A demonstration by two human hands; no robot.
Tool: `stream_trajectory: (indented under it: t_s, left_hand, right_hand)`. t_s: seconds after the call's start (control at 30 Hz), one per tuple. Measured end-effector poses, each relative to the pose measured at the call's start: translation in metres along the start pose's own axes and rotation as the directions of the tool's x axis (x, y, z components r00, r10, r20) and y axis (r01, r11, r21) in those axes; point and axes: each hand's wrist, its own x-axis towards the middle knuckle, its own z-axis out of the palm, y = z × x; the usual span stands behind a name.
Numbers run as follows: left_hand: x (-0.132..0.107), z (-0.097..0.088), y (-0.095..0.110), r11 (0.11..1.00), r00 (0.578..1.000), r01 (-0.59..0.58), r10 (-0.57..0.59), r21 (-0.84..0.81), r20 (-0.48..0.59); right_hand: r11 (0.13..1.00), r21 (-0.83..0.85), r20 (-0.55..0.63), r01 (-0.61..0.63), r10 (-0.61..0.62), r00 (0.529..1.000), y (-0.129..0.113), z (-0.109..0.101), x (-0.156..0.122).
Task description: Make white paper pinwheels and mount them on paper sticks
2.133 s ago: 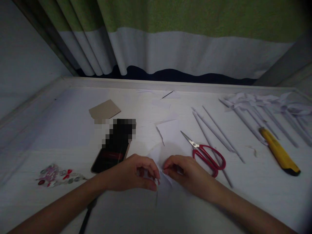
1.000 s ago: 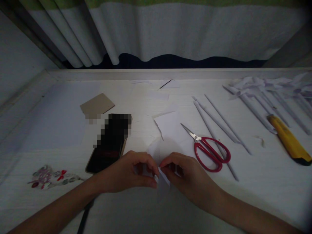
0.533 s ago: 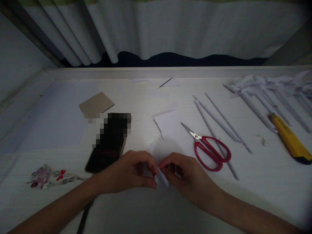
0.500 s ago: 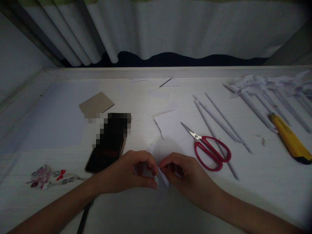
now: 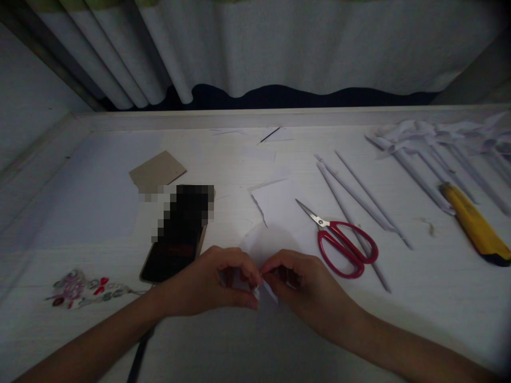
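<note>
Close together near the front of the table, my two hands work on a small piece of white paper (image 5: 270,292). My left hand (image 5: 223,279) is closed, its thumb and fingers pinching a crumpled white end of the paper. Thumb and forefinger of my right hand (image 5: 295,276) pinch the same paper at its upper edge, touching the left fingertips. Much of the paper is hidden by the fingers. Red-handled scissors (image 5: 347,244) lie just right of my right hand, blades slightly apart. Beyond the hands rests a torn white paper sheet (image 5: 281,202).
A phone (image 5: 179,234) with a beaded charm (image 5: 88,290) lies left, below a cardboard piece (image 5: 157,170). Thin rolled paper sticks (image 5: 355,197) lie right of centre. Paper flowers on stems (image 5: 439,143) and a yellow cutter (image 5: 475,223) are far right. A dark thin stick (image 5: 270,135) lies at the back.
My hands stay almost in place. The fingertips have shifted slightly on the paper, and less of its white flap shows between them. The other things lie as before.
</note>
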Motion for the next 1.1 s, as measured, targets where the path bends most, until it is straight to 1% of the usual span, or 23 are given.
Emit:
stream_trajectory:
  t_s: [0.13, 0.4, 0.67, 0.93, 1.1]
  left_hand:
    - [0.0000, -0.0002, -0.0010, 0.999, 1.000, -0.017, 0.016, 0.048, 0.009]
    - [0.0004, -0.0007, -0.0022, 1.000, 1.000, -0.010, 0.010, 0.015, -0.003]
    - [-0.0003, 0.0002, -0.0017, 1.000, 1.000, -0.016, 0.016, 0.019, -0.003]
    - [0.0006, 0.0013, 0.0025, 0.999, 0.997, 0.049, -0.050, -0.024, -0.055]
    - [-0.0009, 0.0018, 0.0000, 0.997, 0.997, 0.076, -0.076, 0.000, -0.033]
  right_hand:
    - [1.000, -0.011, -0.010, -0.002, 0.002, 1.000, -0.0001, 0.0001, -0.0009]
    - [1.000, -0.005, -0.021, -0.011, 0.011, 1.000, -0.0010, -0.0006, -0.0006]
    - [1.000, 0.003, 0.000, -0.016, 0.016, 1.000, -0.0024, -0.0013, 0.0000]
    - [0.999, 0.037, -0.025, -0.021, 0.022, 0.999, -0.0013, 0.0014, -0.0017]
    - [0.999, 0.043, -0.029, -0.031, 0.032, 0.999, -0.0002, 0.0022, -0.0016]
